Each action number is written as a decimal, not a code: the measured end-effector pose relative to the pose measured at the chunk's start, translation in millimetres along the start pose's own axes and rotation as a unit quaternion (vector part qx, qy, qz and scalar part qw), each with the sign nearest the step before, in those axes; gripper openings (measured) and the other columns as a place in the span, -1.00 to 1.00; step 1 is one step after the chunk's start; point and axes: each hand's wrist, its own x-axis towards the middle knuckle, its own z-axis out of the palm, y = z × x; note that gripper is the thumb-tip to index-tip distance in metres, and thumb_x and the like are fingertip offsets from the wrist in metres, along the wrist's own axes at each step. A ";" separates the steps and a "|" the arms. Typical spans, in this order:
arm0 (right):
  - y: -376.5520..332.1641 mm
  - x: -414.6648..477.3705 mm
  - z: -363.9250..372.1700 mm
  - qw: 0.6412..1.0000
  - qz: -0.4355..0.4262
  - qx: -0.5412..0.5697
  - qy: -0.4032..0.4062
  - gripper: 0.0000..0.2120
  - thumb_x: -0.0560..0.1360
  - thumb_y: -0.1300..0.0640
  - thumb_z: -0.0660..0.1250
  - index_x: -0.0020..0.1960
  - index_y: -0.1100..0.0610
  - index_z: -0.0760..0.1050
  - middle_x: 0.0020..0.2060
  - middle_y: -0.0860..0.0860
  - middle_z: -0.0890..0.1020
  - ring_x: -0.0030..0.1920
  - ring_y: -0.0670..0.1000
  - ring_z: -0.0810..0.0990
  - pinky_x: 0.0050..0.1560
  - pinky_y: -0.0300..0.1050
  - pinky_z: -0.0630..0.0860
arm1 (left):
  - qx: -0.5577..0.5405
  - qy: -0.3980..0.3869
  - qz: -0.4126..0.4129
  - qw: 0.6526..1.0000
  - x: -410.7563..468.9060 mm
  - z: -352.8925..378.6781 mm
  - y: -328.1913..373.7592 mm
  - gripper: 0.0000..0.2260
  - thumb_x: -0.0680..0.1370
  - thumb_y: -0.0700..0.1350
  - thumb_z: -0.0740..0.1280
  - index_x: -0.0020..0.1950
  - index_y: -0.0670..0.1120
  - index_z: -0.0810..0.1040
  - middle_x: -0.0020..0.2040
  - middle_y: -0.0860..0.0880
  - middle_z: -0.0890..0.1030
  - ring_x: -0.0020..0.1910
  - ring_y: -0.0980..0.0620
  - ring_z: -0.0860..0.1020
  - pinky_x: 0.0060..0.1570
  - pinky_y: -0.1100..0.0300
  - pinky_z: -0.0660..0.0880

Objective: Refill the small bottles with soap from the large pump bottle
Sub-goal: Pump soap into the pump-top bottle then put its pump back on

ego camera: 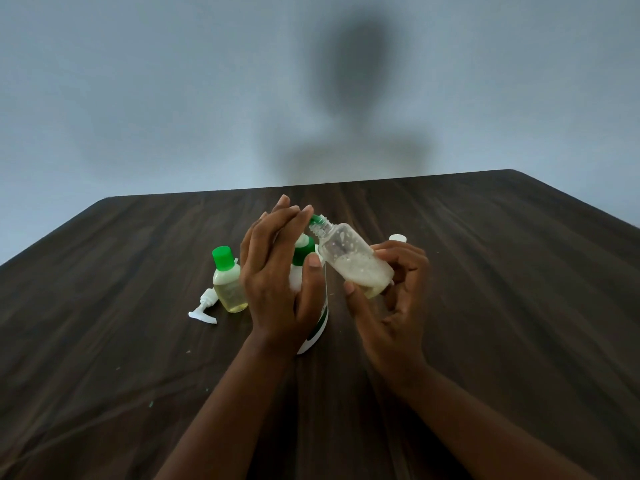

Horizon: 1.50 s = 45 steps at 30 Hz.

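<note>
On a dark table [131, 271] with streaky wood grain, the left hand [273, 282] lies over the head of the pump bottle [320, 318], fingers nearly straight and close together and pointing away from the camera, and the thumb runs down along the bottle's neck. The hand hides most of this bottle. What shows is a smooth white plastic wall with a green label edge, a green collar [304, 252] and the green spout [315, 220] poking out past the fingertips. The right hand [391, 306] grips the open bottle [349, 261], a small, clear, round-shouldered plastic one with a threaded neck. The fingers curl round its base and the thumb rests beneath. It is held in the air, tilted so that its mouth meets the spout tip. Its lower part holds whitish, foamy soap, and droplets cling to the inner wall above that. Left of the pump bottle and just beside the left hand stands the capped bottle [229, 287], small and translucent. It has a bright green screw top, pale yellow liquid below and a paler band above. A loose pump [204, 308] of white plastic lies on its side at that bottle's foot. A white cap [398, 238] peeks out behind the right hand's fingers. Small pale specks dot the near tabletop. Behind the table is a plain matt blue-grey wall [138, 98] with a soft dark shadow [356, 109] on it.
</note>
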 end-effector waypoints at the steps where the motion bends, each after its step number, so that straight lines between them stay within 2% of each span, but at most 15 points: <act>1: 0.5 -0.2 -0.2 1.000 0.001 -0.001 0.002 -0.64 0.42 0.23 0.39 0.14 0.17 0.32 0.07 0.03 0.42 0.11 -0.18 0.45 0.09 -0.37 0.45 | -0.003 0.001 0.000 1.000 0.6 -0.1 0.4 -0.65 0.50 -0.16 0.14 0.16 -0.30 0.55 0.16 -0.05 0.48 0.26 -0.15 0.51 0.13 -0.14 0.49; 8: 0.9 -0.6 -1.9 1.000 0.006 -0.011 0.002 -0.66 0.41 0.24 0.36 0.11 0.25 0.32 0.04 0.08 0.41 0.08 -0.20 0.44 0.05 -0.40 0.44 | -0.007 0.017 -0.018 1.000 -2.5 2.3 -4.8 -0.68 0.51 -0.17 0.13 0.04 -0.29 0.61 0.05 -0.04 0.53 0.10 -0.10 0.59 -0.06 -0.17 0.52; 14: 1.9 -0.2 -1.3 1.000 -0.001 -0.008 -0.004 -0.64 0.43 0.23 0.40 0.14 0.15 0.32 0.07 0.03 0.42 0.11 -0.17 0.46 0.08 -0.37 0.46 | -0.015 0.010 0.003 1.000 -0.1 1.0 -2.4 -0.67 0.50 -0.18 0.14 0.12 -0.31 0.58 0.12 -0.06 0.51 0.22 -0.14 0.53 0.06 -0.24 0.49; 17: 1.0 1.0 -1.5 1.000 -0.006 -0.009 -0.004 -0.64 0.43 0.25 0.40 0.14 0.20 0.32 0.08 0.02 0.41 0.12 -0.19 0.45 0.08 -0.38 0.46 | -0.014 0.009 0.007 1.000 2.4 -0.3 -1.2 -0.67 0.51 -0.17 0.14 0.12 -0.30 0.58 0.12 -0.06 0.51 0.22 -0.14 0.53 0.06 -0.26 0.48; 24: 2.9 0.8 -2.5 1.000 0.003 -0.010 0.003 -0.67 0.40 0.23 0.37 0.09 0.25 0.33 0.02 0.07 0.42 0.06 -0.17 0.44 0.04 -0.36 0.44 | -0.011 0.022 -0.003 1.000 -1.8 3.5 -4.3 -0.68 0.51 -0.17 0.13 0.03 -0.28 0.62 0.04 -0.04 0.53 0.11 -0.11 0.59 -0.05 -0.16 0.52; 29: 4.0 0.1 -1.6 1.000 0.001 -0.002 -0.006 -0.63 0.41 0.21 0.41 0.13 0.08 0.34 0.08 -0.04 0.42 0.10 -0.13 0.47 0.04 -0.33 0.48 | -0.012 0.020 0.005 1.000 -2.6 1.7 -4.2 -0.67 0.50 -0.20 0.13 0.09 -0.30 0.60 0.10 -0.05 0.52 0.19 -0.13 0.55 0.04 -0.23 0.49; 34: 3.9 0.6 -1.6 1.000 -0.008 -0.001 -0.009 -0.62 0.41 0.25 0.42 0.15 0.13 0.35 0.10 -0.06 0.42 0.13 -0.14 0.48 0.03 -0.34 0.49 | -0.016 0.018 0.018 1.000 0.8 -0.2 -7.3 -0.67 0.50 -0.23 0.12 0.10 -0.33 0.59 0.11 -0.06 0.55 0.21 -0.11 0.54 0.08 -0.26 0.48; 41: 5.0 -0.9 -2.7 1.000 0.007 -0.021 -0.002 -0.65 0.40 0.19 0.40 0.10 0.19 0.34 0.04 0.02 0.43 0.06 -0.13 0.46 -0.02 -0.28 0.50 | -0.035 0.038 -0.003 0.999 1.5 0.7 -5.7 -0.70 0.49 -0.24 0.12 -0.02 -0.30 0.63 0.00 -0.06 0.57 0.01 -0.10 0.60 -0.02 -0.17 0.53; 45: 8.0 -2.0 -2.6 0.999 -0.002 -0.030 -0.010 -0.65 0.40 0.20 0.42 0.10 0.14 0.34 0.05 0.01 0.43 0.06 -0.08 0.47 0.01 -0.25 0.50 | -0.033 0.039 -0.001 0.999 1.0 -0.2 -4.4 -0.69 0.49 -0.23 0.12 0.01 -0.30 0.63 0.02 -0.07 0.57 0.04 -0.13 0.61 0.00 -0.16 0.53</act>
